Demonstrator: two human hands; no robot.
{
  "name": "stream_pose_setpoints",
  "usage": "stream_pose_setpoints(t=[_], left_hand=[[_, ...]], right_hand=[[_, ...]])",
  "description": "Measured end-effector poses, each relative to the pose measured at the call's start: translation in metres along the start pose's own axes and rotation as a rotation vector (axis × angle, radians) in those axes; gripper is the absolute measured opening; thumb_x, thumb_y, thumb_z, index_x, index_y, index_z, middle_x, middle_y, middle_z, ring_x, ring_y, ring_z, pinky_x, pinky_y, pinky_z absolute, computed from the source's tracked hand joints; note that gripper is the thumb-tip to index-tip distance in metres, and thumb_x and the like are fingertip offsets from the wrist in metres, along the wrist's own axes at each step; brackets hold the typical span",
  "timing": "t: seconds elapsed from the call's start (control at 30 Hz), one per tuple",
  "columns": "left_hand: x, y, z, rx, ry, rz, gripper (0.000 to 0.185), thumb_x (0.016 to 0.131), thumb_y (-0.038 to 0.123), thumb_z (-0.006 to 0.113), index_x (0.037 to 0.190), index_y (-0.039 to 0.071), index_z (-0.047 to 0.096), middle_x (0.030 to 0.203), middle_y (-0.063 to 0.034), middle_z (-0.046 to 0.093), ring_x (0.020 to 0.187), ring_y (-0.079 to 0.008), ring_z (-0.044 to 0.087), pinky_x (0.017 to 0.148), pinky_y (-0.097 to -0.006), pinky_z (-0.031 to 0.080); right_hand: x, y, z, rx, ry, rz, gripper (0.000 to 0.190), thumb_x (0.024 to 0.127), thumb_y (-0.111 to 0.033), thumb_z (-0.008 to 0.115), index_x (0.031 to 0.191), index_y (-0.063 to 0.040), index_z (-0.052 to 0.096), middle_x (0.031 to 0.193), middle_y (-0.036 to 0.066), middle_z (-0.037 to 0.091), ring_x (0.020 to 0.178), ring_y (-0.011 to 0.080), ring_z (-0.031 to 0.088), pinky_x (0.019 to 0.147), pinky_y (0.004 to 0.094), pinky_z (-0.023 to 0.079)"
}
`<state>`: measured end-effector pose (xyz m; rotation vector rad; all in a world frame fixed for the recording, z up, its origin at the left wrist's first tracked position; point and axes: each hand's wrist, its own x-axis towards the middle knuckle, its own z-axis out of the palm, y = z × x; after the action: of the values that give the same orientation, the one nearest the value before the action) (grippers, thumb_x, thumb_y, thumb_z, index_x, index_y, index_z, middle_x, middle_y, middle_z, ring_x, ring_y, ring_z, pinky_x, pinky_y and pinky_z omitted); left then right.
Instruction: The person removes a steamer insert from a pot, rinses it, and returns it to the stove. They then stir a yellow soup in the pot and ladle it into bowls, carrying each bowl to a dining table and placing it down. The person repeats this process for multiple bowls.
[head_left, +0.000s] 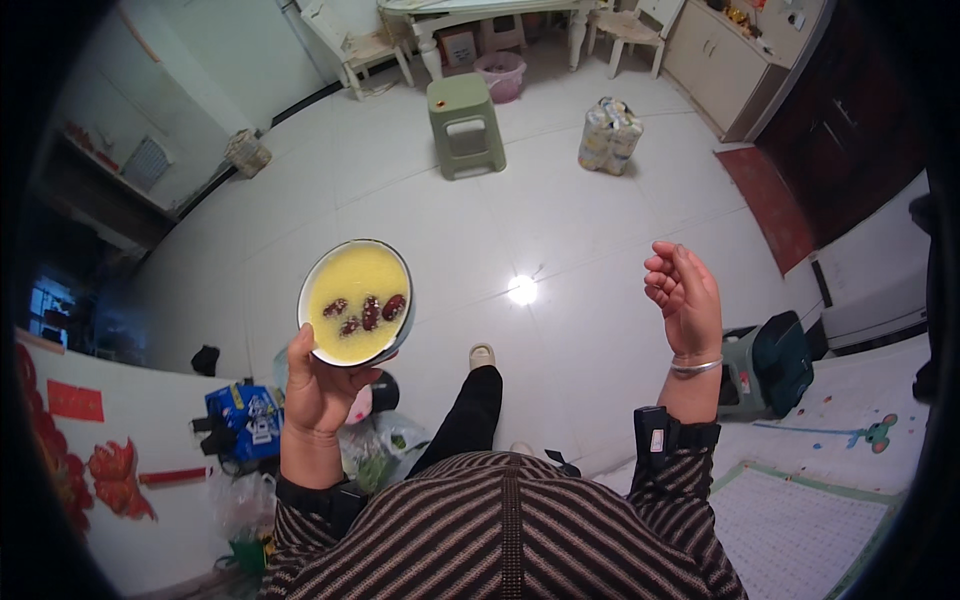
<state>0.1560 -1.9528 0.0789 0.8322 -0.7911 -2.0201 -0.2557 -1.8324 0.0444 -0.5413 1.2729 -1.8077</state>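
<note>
My left hand (319, 397) holds a white bowl (303, 304) with a dark rim line, the thumb over its near edge and the fingers beneath. The bowl is nearly full of yellow porridge (356, 277), perhaps millet. Several dark red dates (370, 313) float in its nearer half. On the right, my right hand (684, 300) is raised in the air, its fingers curled and the thumb resting against them. Nothing shows in it, and it is apart from the bowl. A silver bracelet (696, 367) circles that wrist.
Ahead on the tiled floor stand a green plastic stool (459, 96) and a plastic-wrapped pack (611, 139). Behind them are a white table (495, 6) and a pink basket (501, 79). Plastic bags with greens (375, 461) and a blue package (251, 420) lie to my left.
</note>
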Motion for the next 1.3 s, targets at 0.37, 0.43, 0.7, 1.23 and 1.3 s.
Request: stream_pose_setpoints(t=[0.37, 0.43, 0.7, 1.23, 1.3], left_hand=[[0.278, 0.070, 0.029, 0.166, -0.157, -0.132, 0.069, 0.089, 0.049, 0.055, 0.138, 0.003, 0.041, 0.123, -0.0157, 0.060, 0.104, -0.0270, 0.066, 0.075, -0.0386, 0.061], [0.328, 0.077, 0.036, 0.171, -0.171, -0.145, 0.065, 0.090, 0.047, 0.054, 0.135, 0.001, 0.044, 0.121, -0.0162, 0.061, 0.104, -0.0266, 0.066, 0.079, -0.0394, 0.059], [0.472, 0.080, 0.072, 0.115, -0.148, -0.133, 0.059, 0.093, 0.045, 0.052, 0.132, 0.002, 0.046, 0.118, -0.0154, 0.063, 0.101, -0.0253, 0.067, 0.078, -0.0392, 0.060], [0.760, 0.103, 0.220, 0.041, -0.095, -0.030, 0.066, 0.093, 0.049, 0.050, 0.139, 0.002, 0.038, 0.124, -0.0235, 0.057, 0.099, -0.0387, 0.066, 0.072, -0.0364, 0.062], [0.802, 0.102, 0.233, 0.045, -0.104, -0.051, 0.064, 0.093, 0.047, 0.051, 0.137, 0.002, 0.039, 0.123, -0.0218, 0.057, 0.101, -0.0332, 0.067, 0.077, -0.0375, 0.061]], right_hand=[[0.184, -0.056, 0.043, -0.129, 0.261, -0.005, 0.027, 0.099, -0.027, 0.053, 0.107, -0.002, 0.060, 0.086, 0.004, 0.066, 0.071, 0.0102, 0.063, 0.064, 0.0217, 0.052], [0.208, -0.053, 0.038, -0.135, 0.304, 0.014, 0.026, 0.099, -0.026, 0.053, 0.107, -0.002, 0.060, 0.085, 0.004, 0.066, 0.070, 0.0104, 0.063, 0.063, 0.0217, 0.052], [0.296, -0.043, -0.016, -0.107, 0.452, 0.063, 0.023, 0.099, -0.024, 0.053, 0.104, -0.003, 0.061, 0.083, 0.004, 0.065, 0.068, 0.0100, 0.062, 0.059, 0.0209, 0.052], [0.747, -0.051, 0.022, -0.036, -0.074, 0.206, 0.024, 0.098, -0.022, 0.056, 0.108, -0.001, 0.062, 0.088, 0.006, 0.067, 0.073, 0.0111, 0.066, 0.065, 0.0215, 0.055], [0.787, -0.050, 0.047, -0.066, -0.203, 0.264, 0.028, 0.097, -0.023, 0.058, 0.111, 0.000, 0.061, 0.093, 0.007, 0.068, 0.078, 0.0121, 0.067, 0.069, 0.0213, 0.054]])
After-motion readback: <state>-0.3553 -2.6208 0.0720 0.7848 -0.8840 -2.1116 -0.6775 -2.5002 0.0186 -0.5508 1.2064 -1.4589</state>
